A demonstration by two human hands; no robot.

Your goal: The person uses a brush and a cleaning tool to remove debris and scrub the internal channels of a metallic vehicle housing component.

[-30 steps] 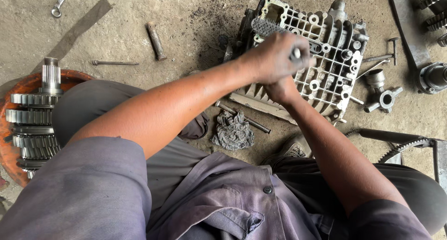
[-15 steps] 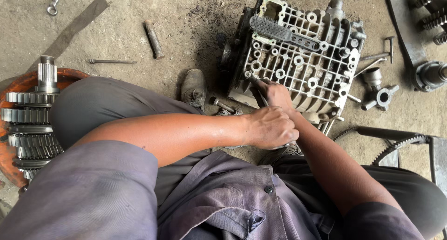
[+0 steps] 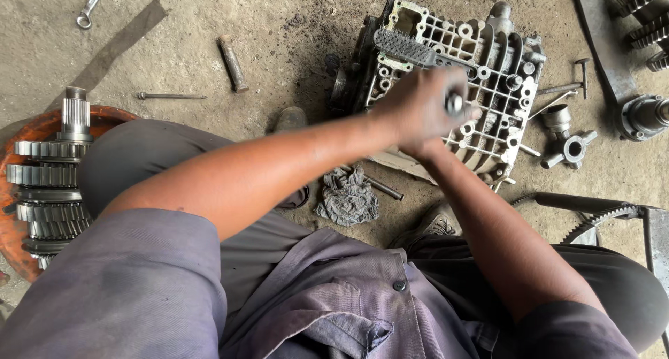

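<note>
On the left a gear shaft (image 3: 49, 185) lies in an orange tray (image 3: 28, 132). A rag (image 3: 347, 197) lies on the floor (image 3: 279, 24). Both hands (image 3: 425, 111) are together, clamped on a metal tool (image 3: 454, 104) over the grey metal housing (image 3: 488, 59).

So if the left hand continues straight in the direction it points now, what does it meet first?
Most likely the grey metal housing directly under it. The left hand grips a small metal tool over the ribbed casting, though the hand is blurred and its height unclear.
</note>
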